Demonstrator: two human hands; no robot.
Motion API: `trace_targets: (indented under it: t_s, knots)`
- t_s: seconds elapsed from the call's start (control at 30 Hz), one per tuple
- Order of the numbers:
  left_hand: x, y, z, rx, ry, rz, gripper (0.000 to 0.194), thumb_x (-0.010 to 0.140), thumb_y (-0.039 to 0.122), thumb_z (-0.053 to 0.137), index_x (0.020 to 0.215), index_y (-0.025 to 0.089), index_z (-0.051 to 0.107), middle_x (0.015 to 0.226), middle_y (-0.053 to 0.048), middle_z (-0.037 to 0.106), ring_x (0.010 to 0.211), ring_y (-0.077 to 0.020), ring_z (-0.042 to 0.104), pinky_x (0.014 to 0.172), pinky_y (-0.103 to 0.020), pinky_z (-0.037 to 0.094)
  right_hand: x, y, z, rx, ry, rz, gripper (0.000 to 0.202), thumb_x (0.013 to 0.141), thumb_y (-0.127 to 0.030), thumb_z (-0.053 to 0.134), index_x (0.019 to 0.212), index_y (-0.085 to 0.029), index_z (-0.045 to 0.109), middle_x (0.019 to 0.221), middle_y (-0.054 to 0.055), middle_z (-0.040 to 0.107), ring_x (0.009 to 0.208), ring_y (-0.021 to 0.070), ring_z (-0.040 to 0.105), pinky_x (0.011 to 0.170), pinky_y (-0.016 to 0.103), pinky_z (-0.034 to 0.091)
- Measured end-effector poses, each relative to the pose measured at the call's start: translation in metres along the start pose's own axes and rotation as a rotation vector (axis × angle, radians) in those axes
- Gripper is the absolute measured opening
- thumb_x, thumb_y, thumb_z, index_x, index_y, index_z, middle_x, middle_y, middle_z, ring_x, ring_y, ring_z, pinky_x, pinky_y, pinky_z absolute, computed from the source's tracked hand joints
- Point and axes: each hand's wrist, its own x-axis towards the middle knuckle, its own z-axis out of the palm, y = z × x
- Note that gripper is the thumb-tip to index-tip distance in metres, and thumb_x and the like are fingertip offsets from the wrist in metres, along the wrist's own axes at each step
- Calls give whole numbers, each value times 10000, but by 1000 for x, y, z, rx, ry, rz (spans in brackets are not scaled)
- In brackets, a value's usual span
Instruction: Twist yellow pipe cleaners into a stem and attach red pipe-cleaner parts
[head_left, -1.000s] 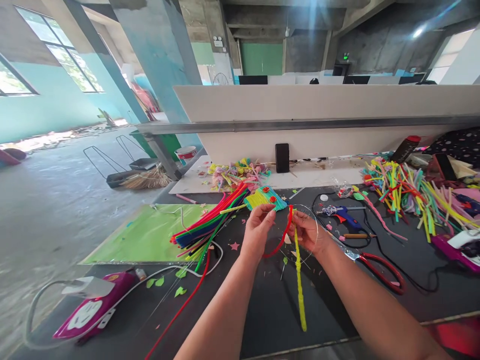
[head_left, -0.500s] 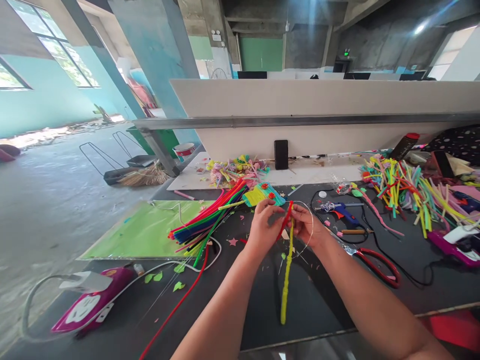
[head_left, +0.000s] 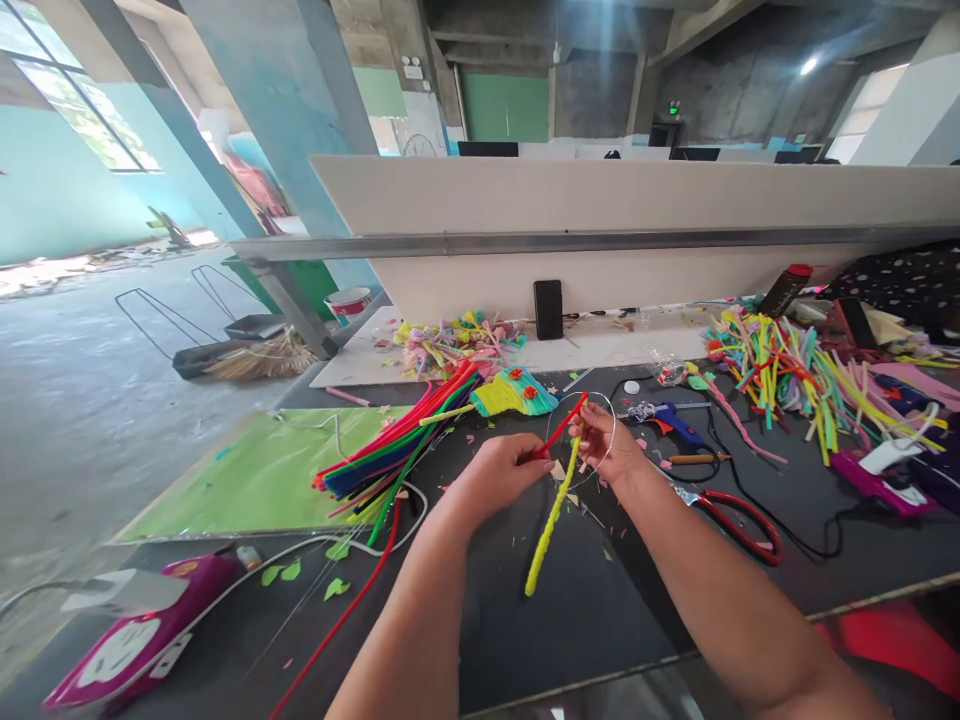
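My left hand (head_left: 499,475) is closed, its fingertips pinching the lower end of a red pipe cleaner (head_left: 561,430). The red piece slants up to my right hand (head_left: 606,440), which grips it beside the top of a yellow fuzzy-wrapped stem (head_left: 550,528). That stem hangs down at a slant toward the lower left. Around the fingers of my right hand runs a thin pale wire ring (head_left: 614,432), partly hidden by the hand. Just behind my hands lies a yellow and turquoise pipe-cleaner piece (head_left: 517,392) with small red flowers.
A bundle of coloured pipe cleaners (head_left: 405,440) lies left on a green sheet (head_left: 225,475). To the right are a blue glue gun (head_left: 679,425), red-handled scissors (head_left: 742,525) and a pile of pipe-cleaner pieces (head_left: 776,375). A phone (head_left: 548,309) leans against the white panel.
My left hand has moved down and left, drawing the red pipe cleaner out straighter. The yellow stem's lower end has swung left. The camera view has shifted slightly right.
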Motion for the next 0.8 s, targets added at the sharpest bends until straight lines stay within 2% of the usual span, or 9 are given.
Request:
trace_targets:
  t_s: [0.1,0.2,0.27,0.37,0.5,0.6,0.73,0.8]
  knots:
    - [-5,-2,-11,-81,-42,-56,161,683,294,665,791,178,694,615,15,570,567,-121,477,512,-214,325,3,1,-2,3,22,-16,248,657,-218,780,771,-201,561,665,-43,636,529,75,576,374,143,346]
    - [-11,5,-18,-300,-155,-127,254,713,326,661,912,169,678,586,3,575,526,-121,508,488,-206,355,2,1,-1,-3,9,-17,242,661,-222,781,771,-196,567,656,-42,634,528,72,576,376,140,350]
    - [-15,13,-18,-525,-229,-129,297,767,370,626,976,160,642,572,-9,573,485,-111,500,455,-196,362,-1,3,2,-17,-12,-3,242,661,-228,783,771,-188,572,660,-34,637,533,74,579,381,139,351]
    - [-18,23,-15,-845,-278,-126,344,787,426,615,1024,178,594,564,-16,568,433,-102,489,382,-173,343,-4,7,6,-29,-41,14,240,660,-229,783,774,-179,578,665,-26,634,536,73,575,374,136,334]
    - [-17,25,-11,-977,-336,-180,339,754,408,667,994,194,560,557,-9,566,423,-111,512,317,-142,315,-6,8,7,-16,-61,16,232,671,-225,770,779,-186,569,657,-40,611,520,59,545,356,129,298]
    - [-14,24,-12,-924,-278,-231,313,747,371,681,956,181,546,569,4,556,435,-100,513,314,-136,343,-4,6,6,-6,-67,17,247,674,-223,765,794,-192,552,668,-44,602,526,51,541,360,116,296]
    - [-13,21,-16,-783,-62,-324,387,719,345,702,1032,182,544,568,40,518,445,-90,513,332,-145,398,-3,6,5,-6,-67,13,269,683,-216,751,825,-209,523,655,-51,596,515,53,539,368,108,305]
    - [-12,20,-19,-761,6,-342,410,699,325,717,1043,179,549,583,41,521,467,-97,533,366,-175,456,-3,6,5,-26,-75,11,290,697,-219,737,889,-228,519,639,-58,591,500,59,536,370,111,308]
